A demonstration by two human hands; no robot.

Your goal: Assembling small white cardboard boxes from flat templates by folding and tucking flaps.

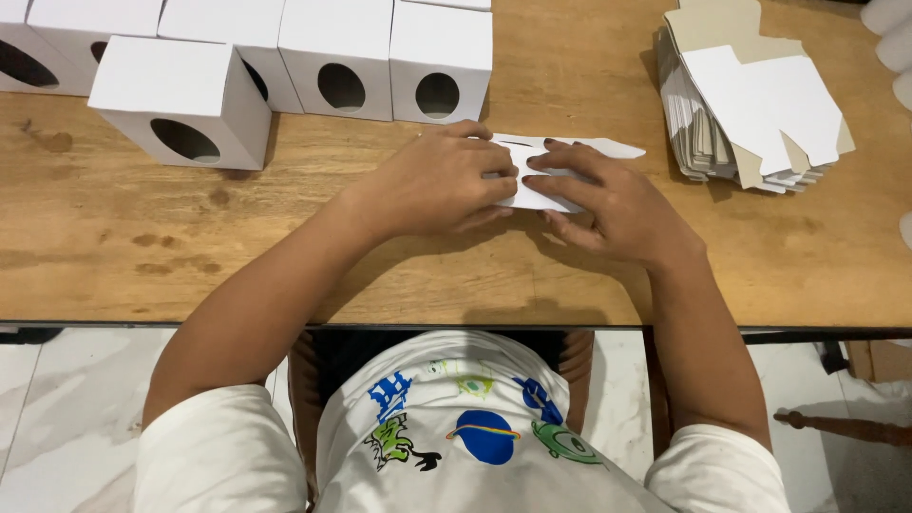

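Left hand [446, 180], right hand [608, 204] apparently pinching.

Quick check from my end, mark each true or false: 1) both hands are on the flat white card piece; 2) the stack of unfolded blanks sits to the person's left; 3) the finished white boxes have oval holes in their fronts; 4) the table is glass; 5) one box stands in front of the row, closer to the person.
1) True. The left hand and right hand both press on the flat white card piece.
2) False. The stack of blanks lies at the person's right.
3) True. The white boxes show dark oval holes.
4) False. The table is wood.
5) True. One box stands nearer than the row.
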